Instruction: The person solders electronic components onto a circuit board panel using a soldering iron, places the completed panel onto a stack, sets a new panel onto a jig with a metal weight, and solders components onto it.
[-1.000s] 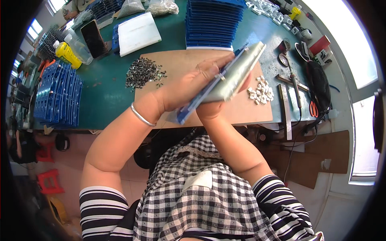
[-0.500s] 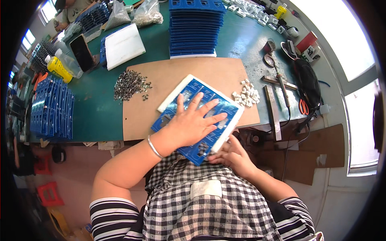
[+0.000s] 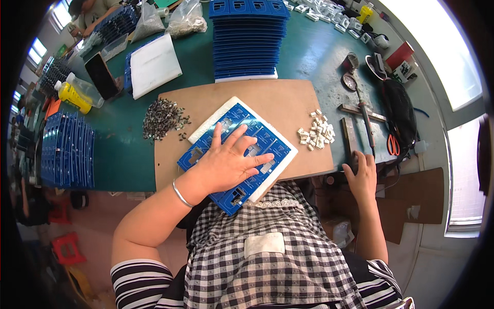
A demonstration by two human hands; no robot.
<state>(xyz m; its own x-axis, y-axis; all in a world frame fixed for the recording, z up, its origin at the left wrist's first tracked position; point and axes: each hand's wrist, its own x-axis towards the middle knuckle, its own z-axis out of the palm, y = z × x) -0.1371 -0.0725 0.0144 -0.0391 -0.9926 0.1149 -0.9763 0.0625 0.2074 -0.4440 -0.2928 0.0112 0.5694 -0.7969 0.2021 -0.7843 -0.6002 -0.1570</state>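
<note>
A blue circuit-board panel (image 3: 267, 139) with cut-out slots lies aslant on a white foam-like slab (image 3: 283, 163), over the near edge of the brown board. My left hand (image 3: 226, 162) rests on the panel, fingers spread and slightly bent, with a silver bangle at the wrist. At the table's near right edge, my right hand (image 3: 363, 177) is at the near end of a flat metal bar (image 3: 349, 136). Its thumb and fingers are apart around that end; I cannot make out a firm grip.
The brown board (image 3: 293, 92) bears small white connectors (image 3: 316, 131) at right and dark small parts (image 3: 162, 118) at left. A tall stack of blue panels (image 3: 248, 44) stands behind. Right lie a soldering iron (image 3: 366, 121) and orange-handled scissors (image 3: 393, 144). A person sits far left.
My right hand has left the underside of the panel and slab and moved right to the metal bar. My left hand stays on the panel, which has shifted slightly left.
</note>
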